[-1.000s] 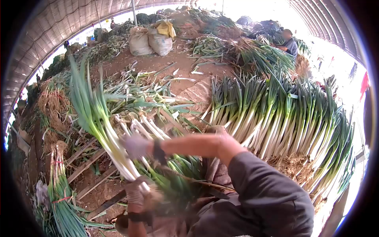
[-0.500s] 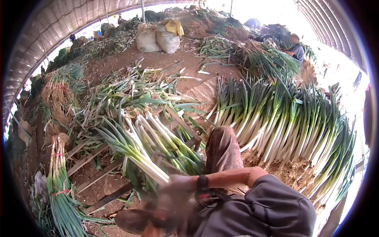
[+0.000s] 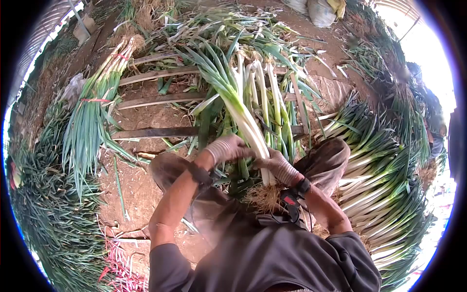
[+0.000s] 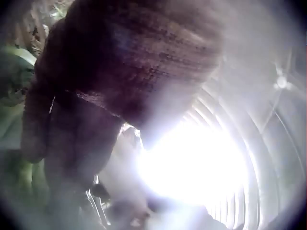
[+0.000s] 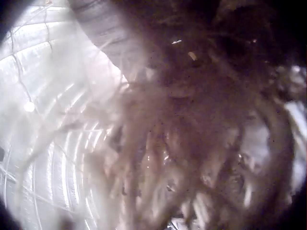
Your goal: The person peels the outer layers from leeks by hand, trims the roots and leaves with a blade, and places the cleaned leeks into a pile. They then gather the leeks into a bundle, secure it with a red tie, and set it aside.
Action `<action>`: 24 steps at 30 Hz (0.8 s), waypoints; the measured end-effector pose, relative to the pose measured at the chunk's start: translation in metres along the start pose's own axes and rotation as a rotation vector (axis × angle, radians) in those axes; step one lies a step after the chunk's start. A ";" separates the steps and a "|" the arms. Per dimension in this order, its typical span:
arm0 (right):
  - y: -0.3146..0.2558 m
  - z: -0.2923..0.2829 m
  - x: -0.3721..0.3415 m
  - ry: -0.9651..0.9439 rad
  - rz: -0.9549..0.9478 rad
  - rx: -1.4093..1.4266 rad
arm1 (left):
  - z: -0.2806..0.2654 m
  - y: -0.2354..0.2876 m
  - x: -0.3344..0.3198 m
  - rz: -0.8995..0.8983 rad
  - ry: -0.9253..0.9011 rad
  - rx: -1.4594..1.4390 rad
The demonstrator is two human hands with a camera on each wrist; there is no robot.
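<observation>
Your right hand (image 3: 281, 168) clasps the leeks (image 3: 243, 117), which slant across the slats (image 3: 160, 132); your left hand (image 3: 226, 148) is at the slats' near side, its fingers' hold unclear. A tied bundle (image 3: 91, 112) lies left of the slats.

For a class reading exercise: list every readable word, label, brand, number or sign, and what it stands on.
None: no text is readable.
Black-and-red device at the right wrist: any lettering too small to read.
White sack: any print too small to read.
Held leeks: no label visible.
</observation>
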State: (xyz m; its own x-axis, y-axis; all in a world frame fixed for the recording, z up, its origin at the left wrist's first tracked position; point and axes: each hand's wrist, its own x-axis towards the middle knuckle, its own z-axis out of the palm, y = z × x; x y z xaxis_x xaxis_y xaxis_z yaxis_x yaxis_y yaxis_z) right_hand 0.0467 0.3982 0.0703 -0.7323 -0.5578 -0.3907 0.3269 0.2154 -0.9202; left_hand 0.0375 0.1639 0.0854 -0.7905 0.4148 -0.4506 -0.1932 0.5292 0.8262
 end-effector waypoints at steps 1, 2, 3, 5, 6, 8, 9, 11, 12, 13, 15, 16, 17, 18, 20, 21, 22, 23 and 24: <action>-0.019 0.000 -0.007 -0.004 0.072 -0.001 | -0.004 -0.012 0.005 -0.077 0.034 -0.204; -0.028 -0.002 -0.012 0.000 0.054 0.056 | -0.001 -0.024 0.008 0.025 0.106 -0.435; -0.036 -0.003 -0.015 0.005 0.034 0.113 | 0.001 -0.019 0.006 0.057 0.118 -0.549; -0.059 -0.006 -0.026 0.025 0.015 0.013 | 0.007 0.005 0.007 0.136 0.136 -0.772; -0.066 -0.007 -0.032 0.028 0.003 0.007 | 0.010 0.017 0.014 0.167 0.149 -0.852; -0.074 -0.014 -0.045 0.008 0.013 -0.084 | 0.003 0.016 0.031 0.270 0.113 -0.919; -0.069 -0.019 -0.054 -0.024 -0.038 0.003 | -0.001 0.013 0.044 0.322 0.096 -0.951; -0.059 -0.030 -0.069 -0.047 -0.101 -0.226 | -0.009 0.038 0.058 0.382 0.356 -1.369; -0.068 -0.027 -0.081 0.014 -0.089 -0.363 | -0.015 0.029 0.054 0.409 0.376 -1.319; -0.058 -0.045 -0.083 -0.020 -0.240 -0.735 | -0.027 0.016 0.052 0.460 0.379 -1.255; -0.054 -0.061 -0.101 0.084 -0.222 -1.124 | -0.038 -0.017 0.072 0.579 0.336 -1.576; -0.058 -0.070 -0.107 0.121 -0.228 -1.180 | -0.032 -0.011 0.063 0.640 0.402 -1.567; -0.059 -0.076 -0.114 0.145 -0.223 -1.229 | -0.022 -0.009 0.052 0.688 0.478 -1.565; -0.058 -0.080 -0.120 0.154 -0.208 -1.276 | -0.011 -0.014 0.052 0.663 0.542 -1.516; -0.062 -0.080 -0.118 0.142 -0.094 -1.393 | 0.024 -0.077 0.075 0.532 0.832 -1.160; -0.067 -0.081 -0.114 0.134 -0.036 -1.451 | 0.038 -0.085 0.078 0.446 0.864 -1.228; -0.070 -0.085 -0.112 0.077 -0.050 -1.548 | 0.053 -0.092 0.081 0.361 0.897 -1.300; -0.068 -0.091 -0.110 0.082 -0.123 -1.594 | 0.070 -0.063 0.058 0.261 0.724 -1.750; -0.064 -0.097 -0.107 0.088 -0.196 -1.633 | 0.084 -0.068 0.054 0.210 0.683 -1.893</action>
State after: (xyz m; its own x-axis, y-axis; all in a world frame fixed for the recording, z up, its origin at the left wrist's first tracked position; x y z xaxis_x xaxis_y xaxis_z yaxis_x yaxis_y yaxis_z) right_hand 0.0460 0.5223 0.1681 -0.7321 -0.6445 -0.2205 -0.6639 0.7476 0.0191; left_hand 0.0570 0.2123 -0.0237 -0.8365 -0.1787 -0.5181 0.0262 -0.9573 0.2879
